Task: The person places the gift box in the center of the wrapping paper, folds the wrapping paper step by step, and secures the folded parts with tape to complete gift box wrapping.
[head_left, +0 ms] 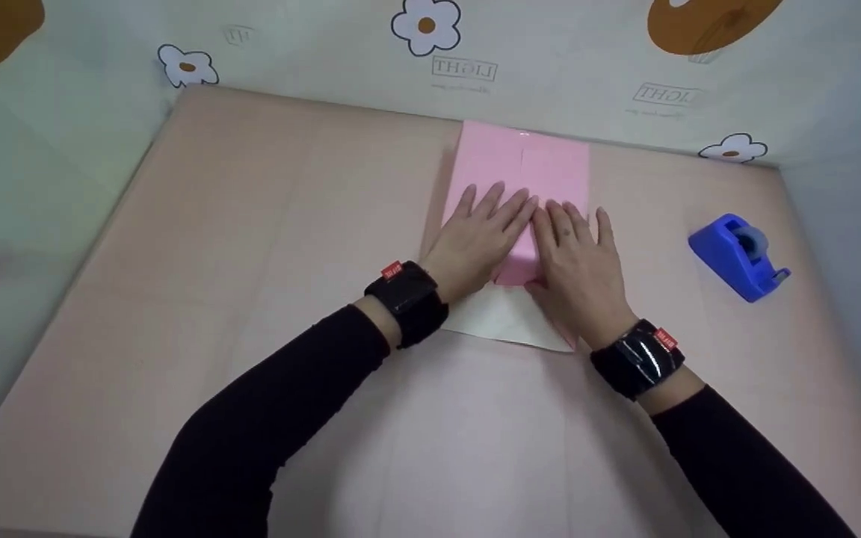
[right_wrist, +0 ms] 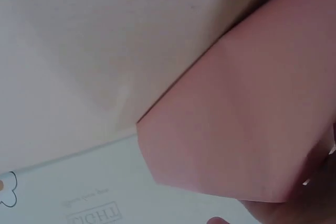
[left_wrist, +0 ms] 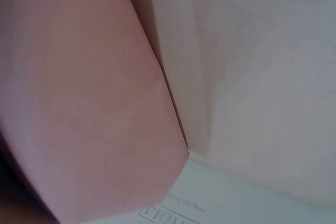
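Note:
A folded sheet of pink paper (head_left: 490,153) lies lengthwise towards the back of the table, with a seam running down its middle. Its pale inner side (head_left: 501,317) shows at the near end. My left hand (head_left: 479,239) rests on the left half, fingers extended over the pink surface. On the right half lies my right hand (head_left: 584,269), its fingers stretched forward beside the seam and its thumb low by the near fold. Both wrist views show a broad face of the pink paper (left_wrist: 100,108) (right_wrist: 247,119) close up.
A blue tape dispenser (head_left: 737,258) with a roll of tape stands to the right of the paper. The table (head_left: 214,224) has a pale pinkish cover. Behind it rises a light curtain (head_left: 311,52) printed with flowers and lettering, along the back edge.

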Demonstrator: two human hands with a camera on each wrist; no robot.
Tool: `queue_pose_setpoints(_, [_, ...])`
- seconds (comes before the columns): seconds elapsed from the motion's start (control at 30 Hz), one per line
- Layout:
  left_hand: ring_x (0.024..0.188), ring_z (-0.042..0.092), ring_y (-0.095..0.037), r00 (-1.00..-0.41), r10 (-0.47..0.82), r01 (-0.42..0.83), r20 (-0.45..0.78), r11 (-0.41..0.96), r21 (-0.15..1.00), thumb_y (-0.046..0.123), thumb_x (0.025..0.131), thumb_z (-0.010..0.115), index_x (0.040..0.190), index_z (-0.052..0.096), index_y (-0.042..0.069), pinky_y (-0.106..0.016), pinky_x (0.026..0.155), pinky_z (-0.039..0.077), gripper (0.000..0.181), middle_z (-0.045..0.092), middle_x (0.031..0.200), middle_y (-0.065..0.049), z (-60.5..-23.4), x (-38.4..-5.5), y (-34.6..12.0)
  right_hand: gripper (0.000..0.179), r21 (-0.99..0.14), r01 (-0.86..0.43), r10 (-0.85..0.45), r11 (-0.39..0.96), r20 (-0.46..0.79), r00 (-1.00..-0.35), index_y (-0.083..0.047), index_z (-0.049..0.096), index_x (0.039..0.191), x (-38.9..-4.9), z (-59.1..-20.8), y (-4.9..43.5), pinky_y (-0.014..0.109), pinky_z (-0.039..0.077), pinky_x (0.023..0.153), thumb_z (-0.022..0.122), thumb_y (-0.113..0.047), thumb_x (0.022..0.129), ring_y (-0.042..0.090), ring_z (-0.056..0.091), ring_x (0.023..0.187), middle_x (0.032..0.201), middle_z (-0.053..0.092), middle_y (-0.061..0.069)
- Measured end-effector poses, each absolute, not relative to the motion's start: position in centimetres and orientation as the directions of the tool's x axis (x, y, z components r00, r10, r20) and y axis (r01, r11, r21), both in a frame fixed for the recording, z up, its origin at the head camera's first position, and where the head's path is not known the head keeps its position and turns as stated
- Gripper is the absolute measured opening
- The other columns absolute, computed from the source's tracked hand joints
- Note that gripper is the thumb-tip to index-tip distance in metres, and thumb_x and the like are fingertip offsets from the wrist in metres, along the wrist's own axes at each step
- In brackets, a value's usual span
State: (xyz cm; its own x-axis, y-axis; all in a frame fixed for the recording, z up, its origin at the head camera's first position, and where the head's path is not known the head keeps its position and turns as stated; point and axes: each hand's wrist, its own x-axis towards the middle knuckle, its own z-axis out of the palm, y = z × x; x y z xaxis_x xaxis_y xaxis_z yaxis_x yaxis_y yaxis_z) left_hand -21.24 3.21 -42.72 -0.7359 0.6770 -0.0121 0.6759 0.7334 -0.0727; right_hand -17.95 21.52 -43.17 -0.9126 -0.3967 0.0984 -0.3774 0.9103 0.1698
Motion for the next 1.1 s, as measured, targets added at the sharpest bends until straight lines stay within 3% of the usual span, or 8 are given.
queue_pose_setpoints(0.17, [0.159, 0.008, -0.035, -0.745, 0.661, 0.663, -0.09, 0.749, 0.004, 0.048, 0.093, 0.066, 0.163, 0.007, 0.007, -0.057, 0.129, 0.011, 0.1, 0.006, 0.172, -0.011, -42.2, -21.5, 3.2, 0.104, 0.197, -0.355, -0.374, 0.914, 0.068, -0.925, 0.0, 0.027, 0.158, -18.1, -43.1, 20.7, 0.067, 0.027, 0.12, 0.083, -0.041, 0.081, 0.043, 0.038, 0.146, 0.158, 0.038, 0.026])
queue_pose_setpoints(0.47, [0.156, 0.023, -0.036, -0.762, 0.648, 0.642, 0.009, 0.756, -0.13, 0.053, 0.099, 0.055, 0.162, 0.016, 0.005, -0.058, 0.126, 0.023, 0.088, 0.019, 0.17, -0.011, -43.4, -21.5, 3.8, 0.104, 0.098, -0.377, -0.388, 0.921, 0.139, -0.911, 0.0, 0.034, 0.155, -18.5, -43.4, 20.7, 0.063, 0.031, 0.118, 0.068, -0.067, 0.084, 0.044, 0.042, 0.14, 0.151, 0.046, 0.027])
queue_pose_setpoints(0.63, [0.155, 0.026, -0.036, -0.746, 0.662, 0.652, 0.064, 0.747, -0.131, 0.046, 0.104, 0.05, 0.163, 0.013, 0.006, -0.058, 0.124, 0.026, 0.08, 0.023, 0.169, -0.012, -43.5, -21.4, 3.8, 0.102, 0.007, -0.419, -0.414, 0.908, 0.173, -0.894, 0.005, 0.029, 0.156, -18.7, -44.1, 21.0, 0.054, 0.027, 0.125, 0.073, -0.055, 0.087, 0.041, 0.034, 0.15, 0.159, 0.036, 0.029])
queue_pose_setpoints(0.73, [0.157, 0.02, -0.036, -0.733, 0.679, 0.676, 0.041, 0.734, -0.059, 0.048, 0.103, 0.05, 0.164, 0.006, 0.009, -0.059, 0.127, 0.019, 0.084, 0.019, 0.17, -0.012, -43.1, -21.4, 3.3, 0.102, -0.046, -0.428, -0.417, 0.903, 0.159, -0.895, 0.006, 0.025, 0.157, -18.7, -44.3, 21.0, 0.053, 0.023, 0.127, 0.076, -0.047, 0.087, 0.041, 0.026, 0.154, 0.162, 0.028, 0.03])
queue_pose_setpoints(0.83, [0.159, 0.011, -0.034, -0.742, 0.67, 0.67, 0.001, 0.742, 0.023, 0.05, 0.098, 0.057, 0.164, 0.0, 0.013, -0.059, 0.128, 0.007, 0.095, 0.01, 0.172, -0.012, -42.2, -21.2, 2.1, 0.101, -0.065, -0.42, -0.406, 0.905, 0.159, -0.9, 0.006, 0.025, 0.157, -18.7, -44.3, 20.9, 0.053, 0.021, 0.127, 0.078, -0.044, 0.087, 0.041, 0.025, 0.154, 0.163, 0.027, 0.029])
queue_pose_setpoints(0.9, [0.16, 0.01, -0.033, -0.789, 0.614, 0.613, 0.008, 0.786, 0.084, 0.046, 0.091, 0.066, 0.164, 0.0, 0.014, -0.057, 0.129, 0.006, 0.104, 0.007, 0.172, -0.013, -41.6, -20.6, 1.1, 0.102, -0.079, -0.413, -0.397, 0.907, 0.166, -0.903, 0.005, 0.025, 0.157, -18.6, -44.3, 20.8, 0.052, 0.021, 0.128, 0.08, -0.041, 0.085, 0.04, 0.025, 0.155, 0.163, 0.027, 0.028])
queue_pose_setpoints(1.0, [0.148, 0.033, -0.037, -0.899, 0.436, 0.434, 0.039, 0.877, 0.208, 0.037, 0.087, 0.068, 0.163, 0.012, 0.009, -0.051, 0.122, 0.031, 0.098, 0.028, 0.163, -0.019, -41.3, -19.3, -0.5, 0.104, -0.089, -0.406, -0.387, 0.91, 0.178, -0.905, 0.005, 0.027, 0.157, -18.5, -44.4, 20.8, 0.051, 0.02, 0.128, 0.083, -0.039, 0.082, 0.04, 0.025, 0.155, 0.164, 0.027, 0.027])
queue_pose_setpoints(1.1, [0.104, 0.058, -0.031, -0.969, 0.239, 0.195, -0.063, 0.895, 0.401, 0.034, 0.086, 0.065, 0.138, 0.045, 0.002, -0.04, 0.084, 0.053, 0.065, 0.058, 0.117, -0.015, -41.4, -17.8, -1.7, 0.106, -0.092, -0.404, -0.383, 0.91, 0.183, -0.905, 0.006, 0.027, 0.156, -18.4, -44.4, 20.7, 0.051, 0.02, 0.128, 0.085, -0.038, 0.08, 0.04, 0.026, 0.154, 0.163, 0.028, 0.027])
